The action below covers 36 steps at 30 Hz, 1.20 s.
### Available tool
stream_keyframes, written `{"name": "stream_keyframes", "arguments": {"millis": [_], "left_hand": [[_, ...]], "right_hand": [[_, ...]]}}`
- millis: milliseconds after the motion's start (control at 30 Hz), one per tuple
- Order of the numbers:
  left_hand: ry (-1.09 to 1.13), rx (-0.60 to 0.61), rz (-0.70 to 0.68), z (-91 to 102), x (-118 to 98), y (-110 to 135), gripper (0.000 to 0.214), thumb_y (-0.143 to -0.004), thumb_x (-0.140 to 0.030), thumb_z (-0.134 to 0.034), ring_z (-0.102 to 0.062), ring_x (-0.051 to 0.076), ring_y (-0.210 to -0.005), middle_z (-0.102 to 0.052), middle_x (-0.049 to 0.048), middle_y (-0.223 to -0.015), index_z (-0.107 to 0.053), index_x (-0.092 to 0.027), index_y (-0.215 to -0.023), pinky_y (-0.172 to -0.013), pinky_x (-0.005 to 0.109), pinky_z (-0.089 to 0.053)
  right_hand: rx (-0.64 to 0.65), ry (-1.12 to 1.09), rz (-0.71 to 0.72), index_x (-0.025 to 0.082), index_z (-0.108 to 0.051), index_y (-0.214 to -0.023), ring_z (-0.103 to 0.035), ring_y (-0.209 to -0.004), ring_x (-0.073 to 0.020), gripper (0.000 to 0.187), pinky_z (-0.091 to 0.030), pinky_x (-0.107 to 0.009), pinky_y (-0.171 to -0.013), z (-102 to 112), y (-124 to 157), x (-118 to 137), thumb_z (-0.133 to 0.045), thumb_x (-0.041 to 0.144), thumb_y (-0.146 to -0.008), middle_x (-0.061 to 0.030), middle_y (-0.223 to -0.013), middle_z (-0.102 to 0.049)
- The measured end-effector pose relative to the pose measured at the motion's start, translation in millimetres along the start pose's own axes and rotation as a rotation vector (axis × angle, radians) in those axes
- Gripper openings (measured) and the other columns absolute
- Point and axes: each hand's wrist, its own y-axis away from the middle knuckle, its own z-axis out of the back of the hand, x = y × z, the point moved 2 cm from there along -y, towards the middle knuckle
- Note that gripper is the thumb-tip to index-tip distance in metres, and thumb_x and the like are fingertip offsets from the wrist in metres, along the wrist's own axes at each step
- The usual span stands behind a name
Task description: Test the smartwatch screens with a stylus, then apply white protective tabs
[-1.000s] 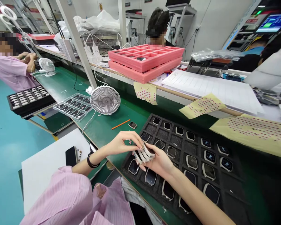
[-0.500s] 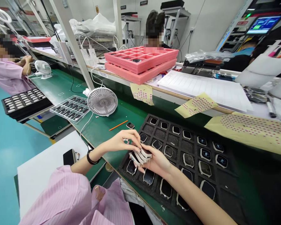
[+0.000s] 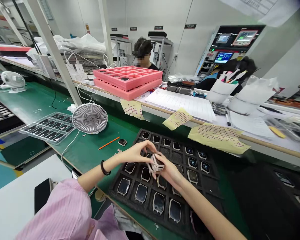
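Hands [image 3: 170, 171] grasping watch stack [image 3: 156, 164] between them, held above black foam tray [image 3: 211, 184].

Green bench [image 3: 85, 158]: black foam tray [image 3: 211, 184] near front edge; lone watch [image 3: 122, 142] and orange stick [image 3: 109, 142] just beside each other, left of the tray; small scraps near them. Round grey fan [image 3: 90, 117] farther left, clear plastic tray [image 3: 49, 140] beside it, small white fan [image 3: 13, 81] at far end. Raised shelf [image 3: 155, 109] behind: two stacked pink foam trays [image 3: 145, 88], paper sheets [image 3: 180, 102], white pen cup [image 3: 220, 92], marker [image 3: 227, 118]. White surface [image 3: 12, 200], lower left: dark phone [image 3: 41, 195].
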Motion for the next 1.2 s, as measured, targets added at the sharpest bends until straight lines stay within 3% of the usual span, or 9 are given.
{"name": "stream_keyframes", "arguments": {"millis": [133, 233, 333, 533, 633, 700, 800, 933, 1200], "left_hand": [[-0.186, 0.058, -0.026, -36.9, -4.3, -22.8, 0.07, -0.07, -0.023, -0.081, -0.055, 0.029, -0.122, -0.055, 0.016, -0.132, -0.046, -0.019, -0.131, -0.095, 0.042, -0.049], [-0.431, -0.001, 0.01, -69.5, -2.0, -36.0, 0.068, -0.07, -0.009, -0.073, -0.051, 0.033, -0.127, -0.052, 0.02, -0.135, -0.044, -0.015, -0.132, -0.102, 0.049, -0.046], [-0.562, -0.044, 0.045, -93.0, 5.1, -45.7, 0.061, -0.073, 0.0, -0.059, -0.052, 0.032, -0.125, -0.054, 0.021, -0.133, -0.043, -0.011, -0.13, -0.101, 0.047, -0.049], [-0.571, -0.137, -0.029, -96.3, 21.1, -49.7, 0.059, -0.069, 0.007, -0.046, -0.056, 0.026, -0.124, -0.06, 0.0152, -0.129, -0.049, -0.013, -0.125, -0.103, 0.041, -0.049], [-0.449, -0.191, -0.058, -83.6, 24.8, -45.5, 0.052, -0.073, 0.0, -0.055, -0.061, 0.025, -0.118, -0.064, 0.0138, -0.126, -0.053, -0.014, -0.123, -0.1, 0.038, -0.051], [-0.349, -0.244, -0.054, -74.4, 24.8, -42.1, 0.046, -0.075, -0.013, -0.067, -0.065, 0.025, -0.111, -0.067, 0.013, -0.122, -0.057, -0.014, -0.12, -0.097, 0.037, -0.052], [-0.257, -0.296, -0.062, -65.9, 22.1, -38.2, 0.051, -0.07, -0.026, -0.077, -0.066, 0.025, -0.109, -0.069, 0.0108, -0.118, -0.06, -0.017, -0.117, -0.099, 0.037, -0.05], [-0.229, -0.25, -0.11, -66.1, 19.4, -37.5, 0.05, -0.071, -0.03, -0.079, -0.064, 0.025, -0.11, -0.071, 0.0093, -0.116, -0.062, -0.018, -0.116, -0.106, 0.041, -0.043], [-0.261, -0.052, -0.122, -67.5, 25.9, -40.0, 0.058, -0.071, -0.036, -0.081, -0.051, 0.028, -0.13, -0.066, 0.0095, -0.126, -0.061, -0.023, -0.124, -0.115, 0.046, -0.029]], "right_hand": [[-0.306, 0.361, 0.289, 0.029, -0.04, -0.139, -0.062, -0.106, -0.0248, 0.066, -0.055, -0.039, -0.082, 37.4, -0.1, 6.3, -0.064, 0.049, -0.081, -0.0073, -0.124, -0.06], [-0.385, 0.547, 0.473, 0.027, -0.039, -0.142, -0.031, -0.142, -0.0253, 0.065, -0.03, -0.045, -0.114, 53.0, 0.4, 1.2, -0.06, 0.049, -0.084, -0.0084, -0.148, -0.042], [-0.407, 0.605, 0.569, 0.026, -0.034, -0.146, -0.023, -0.147, -0.0236, 0.064, -0.017, -0.045, -0.12, 60.5, 0.9, -5.7, -0.056, 0.043, -0.088, -0.0085, -0.155, -0.034], [-0.398, 0.713, 0.584, 0.022, -0.024, -0.151, -0.03, -0.143, -0.0269, 0.077, -0.02, -0.046, -0.119, 64.8, 1.2, -7.7, -0.058, 0.044, -0.085, -0.0122, -0.153, -0.035], [-0.332, 0.567, 0.467, 0.025, -0.021, -0.152, -0.049, -0.128, -0.0279, 0.087, -0.036, -0.046, -0.11, 68.5, 1.3, -1.6, -0.065, 0.047, -0.08, -0.0122, -0.14, -0.049], [-0.282, 0.377, 0.356, 0.029, -0.027, -0.15, -0.06, -0.112, -0.0252, 0.084, -0.047, -0.042, -0.097, 72.1, 1.7, 4.6, -0.068, 0.046, -0.078, -0.0084, -0.127, -0.059], [-0.142, 0.129, 0.198, 0.029, -0.053, -0.132, -0.065, -0.099, -0.0222, 0.065, -0.051, -0.035, -0.086, 74.4, 2.4, 12.9, -0.076, 0.042, -0.072, -0.005, -0.112, -0.067], [0.023, -0.018, 0.044, 0.019, -0.071, -0.098, -0.067, -0.083, -0.0207, 0.047, -0.052, -0.033, -0.077, 71.3, 2.7, 15.5, -0.086, 0.042, -0.06, -0.0065, -0.095, -0.073], [-0.136, 0.034, 0.027, 0.017, -0.071, -0.072, -0.063, -0.065, -0.0137, 0.038, -0.049, -0.024, -0.062, 69.7, 2.7, 16.3, -0.094, 0.027, -0.043, 0.0009, -0.068, -0.069]]}}
